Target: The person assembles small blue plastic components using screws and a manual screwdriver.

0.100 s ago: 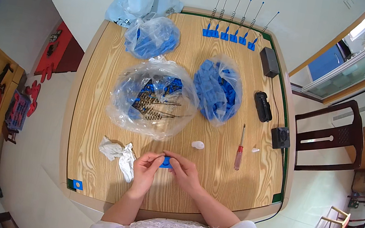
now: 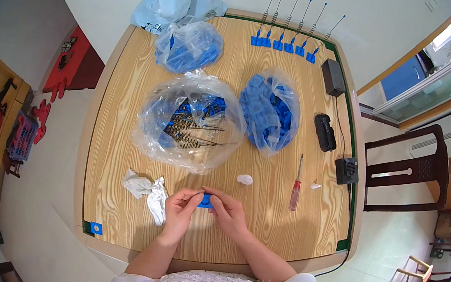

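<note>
Near the front edge of the table, my left hand (image 2: 182, 208) and my right hand (image 2: 230, 213) meet around a small blue plastic piece (image 2: 205, 201). Fingers of both hands pinch it from either side and cover much of it. A crumpled white cloth (image 2: 157, 195) lies just left of my left hand. Beyond my hands sits an open clear bag (image 2: 148, 129) of dark coil springs (image 2: 189, 129) and blue parts. To its right stands another clear bag of blue pieces (image 2: 268, 112). A small white bottle-like item (image 2: 245, 179) rests ahead of my right hand.
A red-handled screwdriver (image 2: 295, 193), a black case (image 2: 325, 132) and black boxes (image 2: 346, 170) lie on the right. Several spring-stemmed pieces on blue bases (image 2: 289, 48) stand along the far edge. Another blue-filled bag (image 2: 188, 46) is at far left, a blue square (image 2: 96, 228) at the near-left corner.
</note>
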